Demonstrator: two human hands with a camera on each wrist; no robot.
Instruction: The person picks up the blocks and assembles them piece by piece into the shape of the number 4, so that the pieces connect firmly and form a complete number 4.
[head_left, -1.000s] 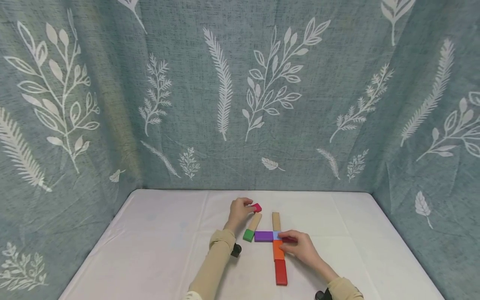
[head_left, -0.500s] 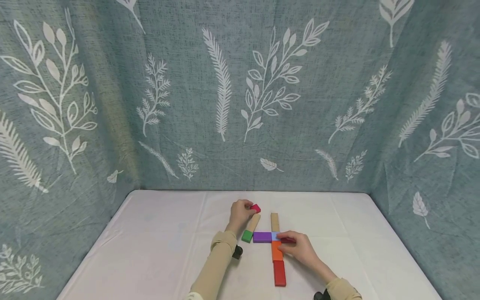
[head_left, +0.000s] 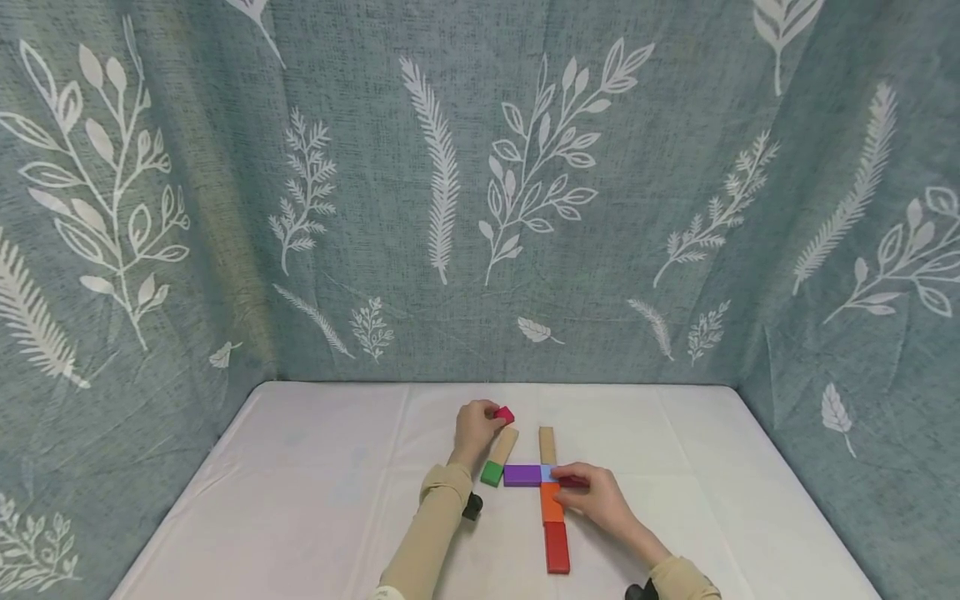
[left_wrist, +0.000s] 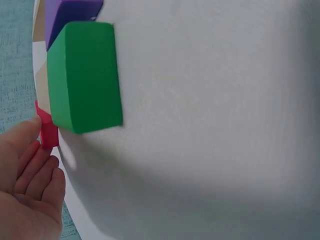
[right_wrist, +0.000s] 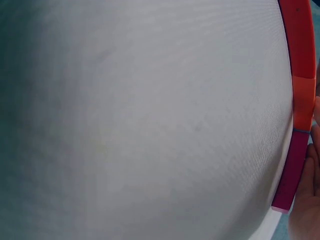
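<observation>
In the head view my left hand [head_left: 474, 427] pinches a small red block [head_left: 505, 414] between thumb and fingers, at the far end of a slanted tan block [head_left: 506, 445]. A green block [head_left: 492, 474] adjoins that tan block's near end and a purple block [head_left: 522, 476]. My right hand [head_left: 600, 496] rests over the cross's centre, one fingertip at the light blue block [head_left: 546, 474] and the thumb by the orange block [head_left: 551, 502]. It partly covers a magenta block [right_wrist: 291, 172], plainer in the right wrist view.
Beyond the light blue block, an upright tan block [head_left: 547, 445] extends away; a longer red block [head_left: 557, 547] continues the line nearer me. A white cloth [head_left: 330, 492] covers the table. Behind it hangs a teal leaf-patterned curtain [head_left: 465, 333].
The head view has drifted slightly, shifting everything left. My left hand nudges the small red block a little left relative to the slanted tan block. My right hand keeps its place.
</observation>
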